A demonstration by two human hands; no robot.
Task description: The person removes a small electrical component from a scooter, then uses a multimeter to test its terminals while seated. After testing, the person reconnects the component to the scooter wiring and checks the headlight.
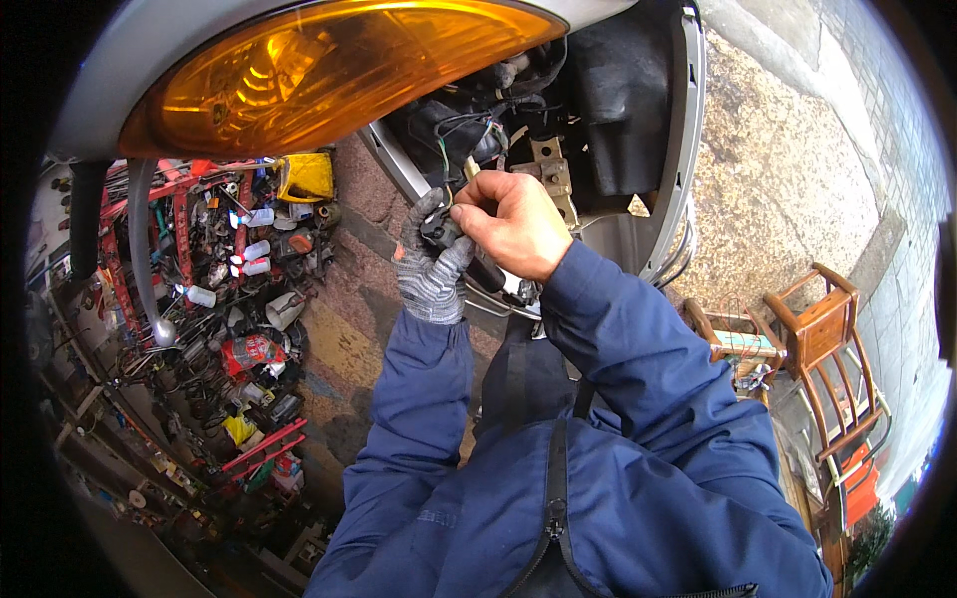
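Observation:
My left hand (435,284), in a grey knit glove, is closed around a small black part (439,229) whose exact kind I cannot make out. My bare right hand (520,224) meets it from the right, thumb and forefinger pinched together at the part's upper edge. What lies between those fingertips is hidden. Thin wires (444,154) run from there up into the opened front of a vehicle. A pale connector (472,167) shows just above the right hand's fingers. Behind that hand is a metal bracket (551,167) with holes.
A large amber lamp lens (339,80) overhangs the hands. A black plastic housing (623,100) and a grey panel edge (686,120) border the opening. Tools and bottles crowd the left, near a brake lever (148,259). Wooden chairs (822,329) stand at right.

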